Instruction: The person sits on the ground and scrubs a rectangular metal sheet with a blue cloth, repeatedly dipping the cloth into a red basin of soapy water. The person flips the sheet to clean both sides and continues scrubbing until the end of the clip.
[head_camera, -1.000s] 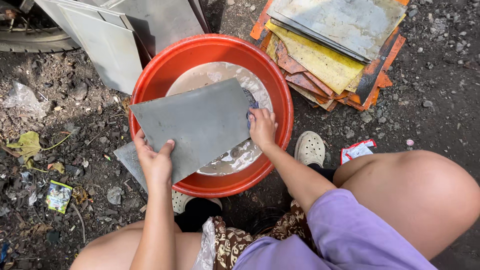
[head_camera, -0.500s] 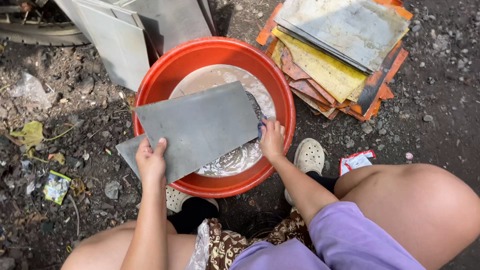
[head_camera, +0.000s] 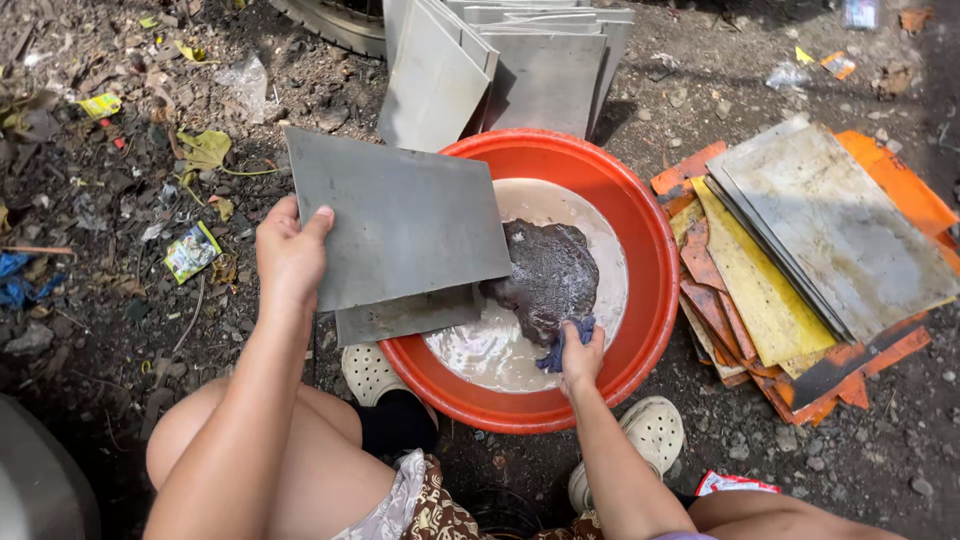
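Left hand (head_camera: 290, 255) grips a grey metal sheet (head_camera: 395, 215) by its left edge, held over the left rim of the red basin (head_camera: 650, 250), with a second grey sheet (head_camera: 405, 315) just beneath it. Right hand (head_camera: 580, 355) is closed on a blue cloth (head_camera: 565, 345) at the near side of the basin's milky water — against a dark wet mass (head_camera: 545, 275). Right of the basin lies a stack of panels (head_camera: 810, 240); behind it, upright grey sheets (head_camera: 510, 65).

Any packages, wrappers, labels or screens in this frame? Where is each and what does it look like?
Sachet: on the dirt left of the left hand, small rectangle, green and white.
Yellow wrapper: upper left, small, crumpled.
Red-white packet: bottom, beside the right shoe, flat.
Clear plastic bag: top left, crumpled.
Scraps: top right, orange and yellow.
No screens or signs.
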